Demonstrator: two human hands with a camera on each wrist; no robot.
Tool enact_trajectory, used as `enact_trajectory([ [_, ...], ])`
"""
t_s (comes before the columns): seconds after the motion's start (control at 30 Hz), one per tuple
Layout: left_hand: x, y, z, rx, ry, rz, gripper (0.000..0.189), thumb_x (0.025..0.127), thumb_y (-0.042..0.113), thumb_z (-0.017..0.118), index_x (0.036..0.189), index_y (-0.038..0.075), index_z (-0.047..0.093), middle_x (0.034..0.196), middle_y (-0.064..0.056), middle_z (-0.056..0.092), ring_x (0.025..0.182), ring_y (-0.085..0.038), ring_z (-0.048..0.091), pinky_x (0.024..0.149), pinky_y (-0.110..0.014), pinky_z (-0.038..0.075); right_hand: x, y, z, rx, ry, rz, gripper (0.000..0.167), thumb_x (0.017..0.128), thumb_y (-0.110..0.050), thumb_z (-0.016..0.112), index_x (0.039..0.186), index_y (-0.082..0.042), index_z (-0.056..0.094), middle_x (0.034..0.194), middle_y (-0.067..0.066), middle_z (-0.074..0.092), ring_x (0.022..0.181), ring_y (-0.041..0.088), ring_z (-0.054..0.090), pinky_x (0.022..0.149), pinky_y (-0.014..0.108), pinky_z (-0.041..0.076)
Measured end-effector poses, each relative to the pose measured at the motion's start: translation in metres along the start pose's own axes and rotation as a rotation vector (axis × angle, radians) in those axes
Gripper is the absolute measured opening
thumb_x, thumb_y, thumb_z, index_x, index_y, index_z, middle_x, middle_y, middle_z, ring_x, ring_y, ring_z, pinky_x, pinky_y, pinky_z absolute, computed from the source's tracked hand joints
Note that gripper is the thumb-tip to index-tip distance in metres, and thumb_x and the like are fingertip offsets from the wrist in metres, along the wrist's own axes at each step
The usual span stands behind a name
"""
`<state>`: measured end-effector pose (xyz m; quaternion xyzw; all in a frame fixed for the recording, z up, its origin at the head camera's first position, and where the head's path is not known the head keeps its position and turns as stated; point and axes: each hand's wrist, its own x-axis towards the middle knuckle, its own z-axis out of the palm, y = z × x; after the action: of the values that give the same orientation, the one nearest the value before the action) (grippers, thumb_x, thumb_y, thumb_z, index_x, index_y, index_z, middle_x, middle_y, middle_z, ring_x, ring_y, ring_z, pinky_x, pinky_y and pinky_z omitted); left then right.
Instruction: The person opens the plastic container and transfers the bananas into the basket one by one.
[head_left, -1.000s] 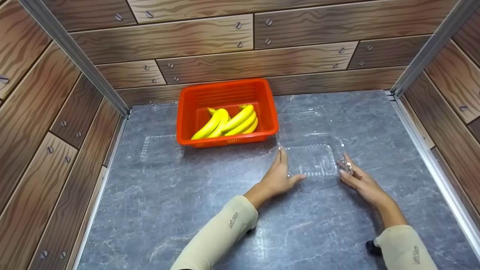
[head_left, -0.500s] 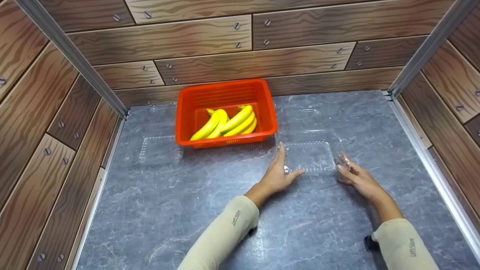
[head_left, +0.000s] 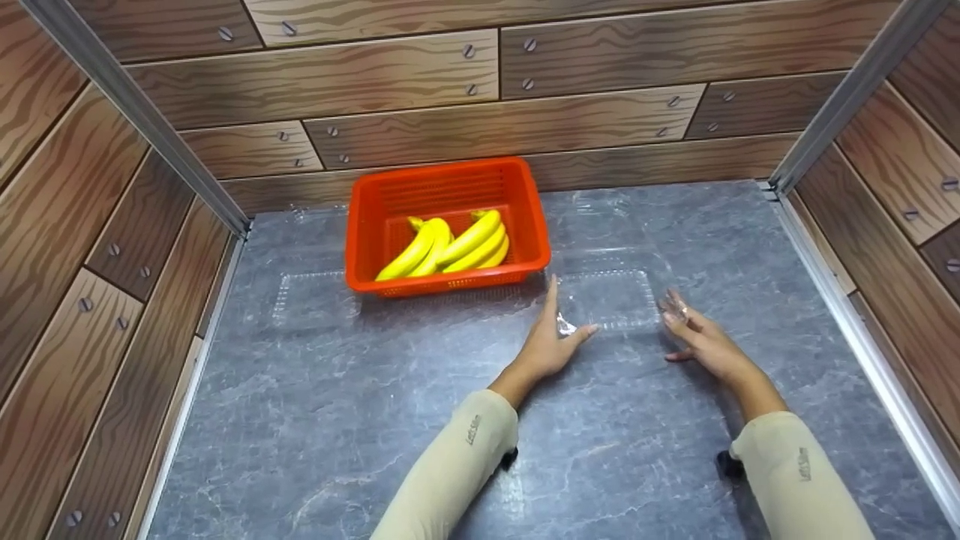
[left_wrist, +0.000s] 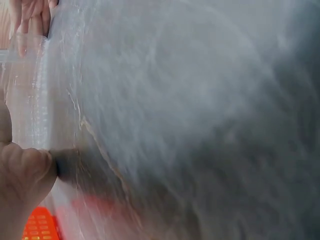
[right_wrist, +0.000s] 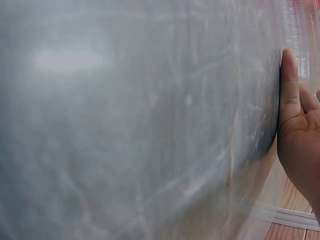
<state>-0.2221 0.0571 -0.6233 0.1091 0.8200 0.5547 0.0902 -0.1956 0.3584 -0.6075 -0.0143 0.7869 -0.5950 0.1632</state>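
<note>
A clear plastic clamshell container lies on the grey marbled table to the right of the red basket, its lid seemingly laid open toward the back wall. My left hand touches its left side with straight fingers, the thumb spread along the front edge. At the right side my right hand has its fingertips against the clear plastic, with the thumb held apart. In the left wrist view the container's ribbed wall stands between both hands. Hardly any of the container's edge shows in the right wrist view.
The red basket holds two bunches of yellow bananas near the back wall. A second clear plastic container lies to its left, partly hidden by the basket. Wood-patterned walls and metal rails bound the table.
Both hands and the clear container between them have shifted a little away, toward the back wall. The right thumb has come away from the container's side. Basket and bananas stay put.
</note>
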Motion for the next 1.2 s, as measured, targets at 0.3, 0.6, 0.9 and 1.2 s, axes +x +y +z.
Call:
enact_trajectory([
  [0.3,0.010,0.002,0.004,-0.020,0.025,-0.010,0.112,0.098,0.041,0.078,0.174,0.020,-0.002,0.181,-0.012,0.015,0.167,-0.029,0.025,0.136,-0.044,0.024,0.008,0.003,-0.002,0.033,0.026,0.018,0.075,0.116,-0.037,0.044,0.173,-0.015,-0.001,0.179,0.019,0.010,0.164,0.050,0.012,0.083,0.030,0.066],
  [0.6,0.023,-0.004,0.002,-0.026,0.099,0.002,0.109,0.094,0.043,0.082,0.174,0.020,0.010,0.177,-0.016,0.028,0.162,-0.036,0.035,0.134,-0.048,0.029,0.022,0.002,0.000,0.029,0.066,-0.008,0.073,0.116,-0.041,0.043,0.173,-0.016,0.006,0.179,0.016,0.014,0.165,0.045,0.012,0.080,0.029,0.066],
  [0.9,0.029,-0.002,0.007,-0.023,0.112,-0.009,0.110,0.094,0.044,0.082,0.173,0.017,0.012,0.177,-0.015,0.029,0.158,-0.036,0.042,0.131,-0.047,0.036,0.026,-0.003,-0.003,0.002,0.102,-0.002,0.074,0.115,-0.045,0.042,0.172,-0.008,0.012,0.179,0.016,0.014,0.166,0.043,0.013,0.077,0.027,0.066],
  [1.2,0.024,0.001,0.002,0.017,0.087,-0.007,0.111,0.096,0.046,0.079,0.172,0.006,0.008,0.181,-0.017,0.015,0.167,-0.036,0.021,0.137,-0.048,0.021,0.029,-0.004,0.003,-0.018,0.170,0.038,0.074,0.113,-0.052,0.041,0.170,-0.007,0.025,0.179,0.016,0.017,0.165,0.040,0.019,0.076,0.025,0.065],
])
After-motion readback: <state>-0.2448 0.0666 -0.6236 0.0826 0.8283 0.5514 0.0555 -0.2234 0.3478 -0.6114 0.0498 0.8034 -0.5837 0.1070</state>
